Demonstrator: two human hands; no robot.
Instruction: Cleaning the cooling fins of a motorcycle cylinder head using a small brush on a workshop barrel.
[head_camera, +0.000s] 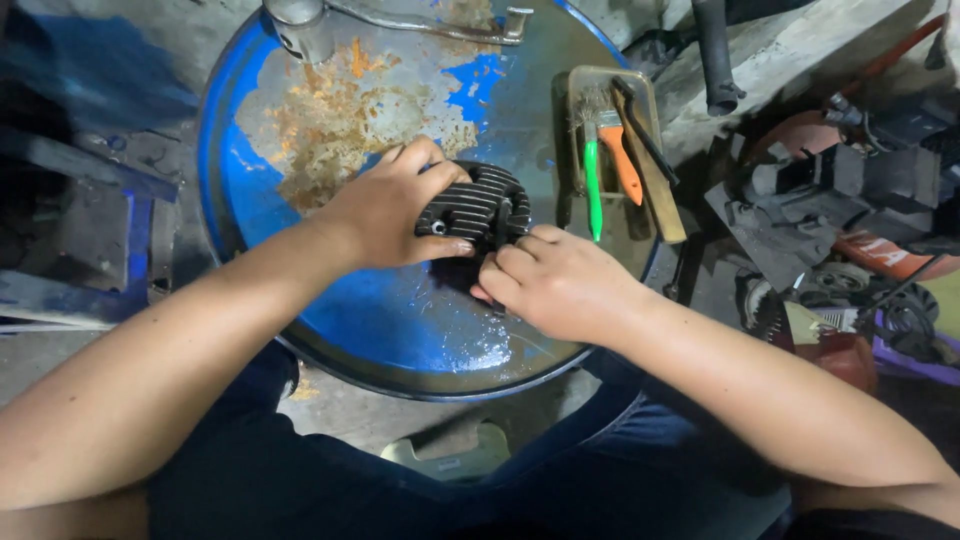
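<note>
Nearest, right hand (560, 280) curled shut against the finned head's (478, 208) near side. Left hand (392, 208) clamped over its top. Head mid-drum (400, 330), tray (640, 95) at right edge; bare rusty room toward far edge.

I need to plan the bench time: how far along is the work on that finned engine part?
Done: the finned cylinder head is off its engine and lies on the blue drum top. In hand: the left hand grips it, while the right hand works at its near edge. Left: the brush and tools in the tray lie untouched.
</note>
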